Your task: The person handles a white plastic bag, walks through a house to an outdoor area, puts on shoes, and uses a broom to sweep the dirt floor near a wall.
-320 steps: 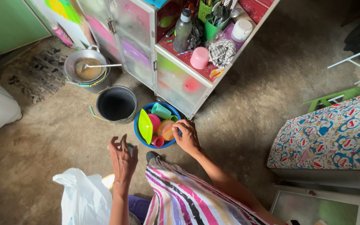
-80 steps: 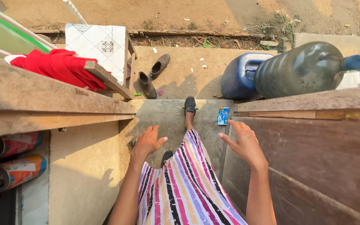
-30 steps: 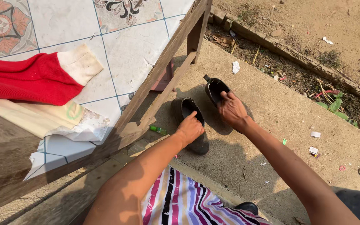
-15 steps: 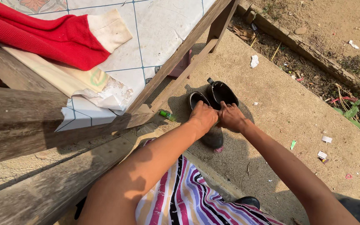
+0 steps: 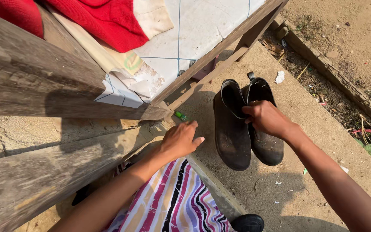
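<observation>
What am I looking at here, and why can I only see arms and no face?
The camera sits on a person's head and looks down, so you see what that person sees: their own two bare arms and a striped skirt.

The right hand grips a pair of dark ankle boots by their tops, both held together above the concrete step. The left hand holds nothing; it is open, close to the edge of the step.

Just past the left hand lies a tiny green tube on the concrete. Above it stands a wooden table with a white tiled top, and a red cloth lies on it. To the right, beyond the step, there is bare dirt with scraps of litter.
</observation>
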